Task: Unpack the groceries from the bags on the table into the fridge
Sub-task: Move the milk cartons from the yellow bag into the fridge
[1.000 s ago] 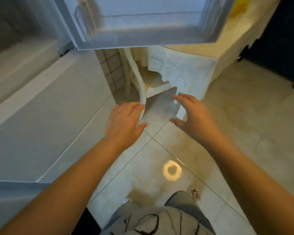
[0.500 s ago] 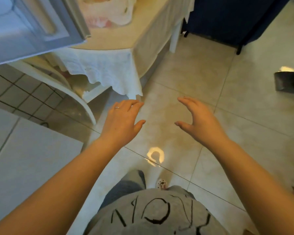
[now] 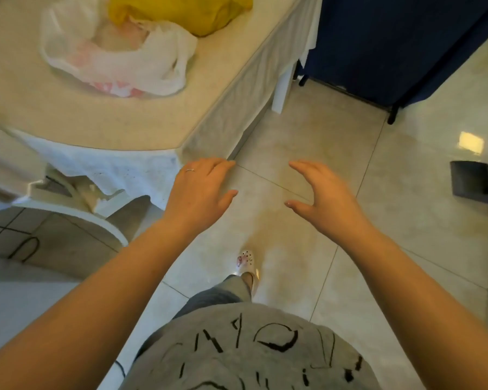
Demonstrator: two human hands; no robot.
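Head view: we see the table [image 3: 102, 119] corner w/ draped white tablecloth [image 3: 119, 167] ending just beside the left hand [image 3: 200, 192]; tiled floor [image 3: 378, 220] lies bare ahead and to the right, up to a dark blue cabinet [image 3: 392, 43] and a dark dustpan-like object [image 3: 476, 181] near the right edge. White chair [image 3: 76, 206] tucked under the table on the left. Both hands held apart over the floor, fingers relaxed, gripping nothing; right hand [image 3: 327, 198] level w/ the left. White plastic bag [image 3: 119, 57] and yellow bag [image 3: 181, 12] sit on the tabletop, touching, well apart from both hands, up and left.
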